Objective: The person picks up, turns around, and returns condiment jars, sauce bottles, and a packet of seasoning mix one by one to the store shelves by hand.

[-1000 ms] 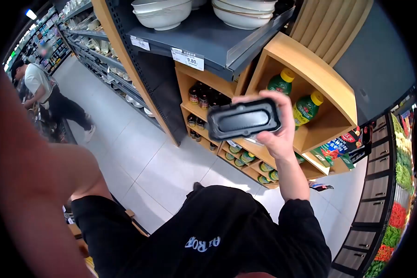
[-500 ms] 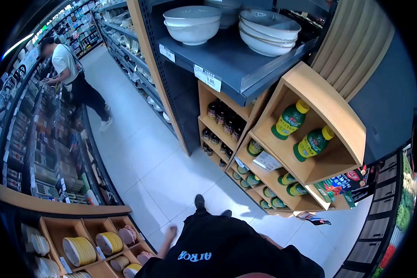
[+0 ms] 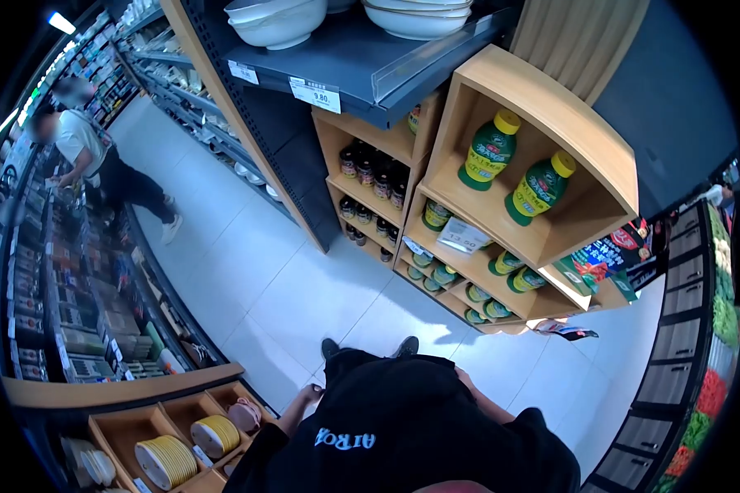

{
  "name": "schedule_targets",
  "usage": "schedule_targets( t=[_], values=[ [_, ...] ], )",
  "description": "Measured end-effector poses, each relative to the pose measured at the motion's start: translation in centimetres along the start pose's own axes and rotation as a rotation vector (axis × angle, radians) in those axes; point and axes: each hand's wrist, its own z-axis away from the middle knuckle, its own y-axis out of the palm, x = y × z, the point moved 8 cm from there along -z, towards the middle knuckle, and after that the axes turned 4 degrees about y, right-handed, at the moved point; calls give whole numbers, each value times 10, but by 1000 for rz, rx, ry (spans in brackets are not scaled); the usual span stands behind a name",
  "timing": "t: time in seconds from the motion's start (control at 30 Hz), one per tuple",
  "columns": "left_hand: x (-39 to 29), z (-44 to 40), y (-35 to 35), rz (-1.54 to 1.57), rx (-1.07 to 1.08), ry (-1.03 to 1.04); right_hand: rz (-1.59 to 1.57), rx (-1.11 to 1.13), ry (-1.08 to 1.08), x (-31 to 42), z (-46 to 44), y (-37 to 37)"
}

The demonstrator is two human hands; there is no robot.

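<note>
Left hand [image 3: 309,395] and right hand [image 3: 463,379] low beside a black shirt [image 3: 419,411]
Left nearer stacked plates [image 3: 215,435], right mostly hidden; whether either is clenched or released cannot be told

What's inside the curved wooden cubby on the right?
Two yellow-capped green bottles stand in the wooden cubby. They cover parts of its interior, so anything directly behind them can't be seen.

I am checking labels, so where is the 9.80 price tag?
In the head view, the price tag is above centre, slightly left, on the front of the dark shelf, below the white bowls.
</note>
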Motion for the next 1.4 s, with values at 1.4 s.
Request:
schedule_targets(
  t=[1.4],
  values=[
    [23, 3, -168, 598, -172, 502, 287, -30, -245, 112, -26, 250]
  ],
)
